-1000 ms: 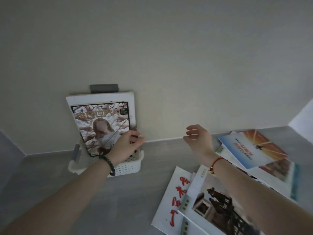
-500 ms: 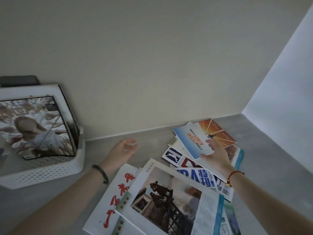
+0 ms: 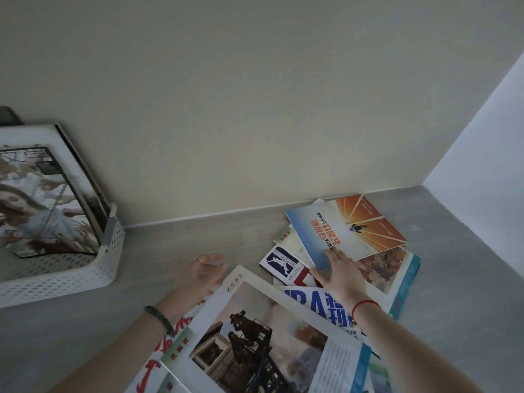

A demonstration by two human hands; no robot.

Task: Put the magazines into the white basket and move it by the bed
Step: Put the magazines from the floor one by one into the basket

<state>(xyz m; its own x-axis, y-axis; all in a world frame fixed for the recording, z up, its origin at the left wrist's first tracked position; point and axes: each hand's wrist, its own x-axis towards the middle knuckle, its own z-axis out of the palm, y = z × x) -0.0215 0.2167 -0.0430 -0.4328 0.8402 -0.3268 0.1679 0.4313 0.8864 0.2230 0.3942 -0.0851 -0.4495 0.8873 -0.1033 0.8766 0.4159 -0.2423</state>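
The white perforated basket stands on the floor at the left, with magazines upright in it, leaning on the wall. Several more magazines lie spread on the floor at the right. Topmost at the far end is a blue and orange magazine. My right hand lies flat with its fingertips on that magazine's near edge, holding nothing. Nearest me lies a large magazine with a dark sculpture picture. My left hand hovers open just beyond its far left corner, blurred.
Grey wood-look floor runs to a cream wall behind. A pale wall or panel closes the right side. A dark object shows behind the basket's magazines at the far left.
My left hand let go of the magazine in the basket and swung right toward the floor pile. My right hand came down onto the blue and orange magazine. The view turned right.
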